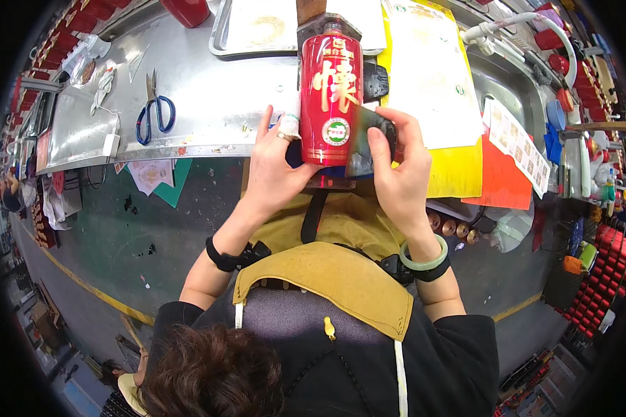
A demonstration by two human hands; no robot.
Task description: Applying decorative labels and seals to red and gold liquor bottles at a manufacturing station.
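A glossy red bottle [332, 104] with gold lettering and a round green-and-white emblem lies with its neck pointing away from me, on a dark support at the bench edge. My left hand [275, 167] grips the bottle's lower left side, thumb at its base and one finger stretched upward. White wrapping covers one of its fingertips. In my right hand [405, 160] is a scraper [362, 147] with a dark translucent blade and a black grip, pinched between thumb and fingers. Its blade overlaps the bottle's lower right side; whether it presses there I cannot tell.
Blue-handled scissors [155, 115] lie on the metal bench [209, 97] to the left. A metal tray [219, 31] stands farther back. Right of the bottle, white printed sheets [435, 83] cover a yellow sheet [459, 174]. Beyond them is a metal sink [497, 76] with a curved faucet [515, 19].
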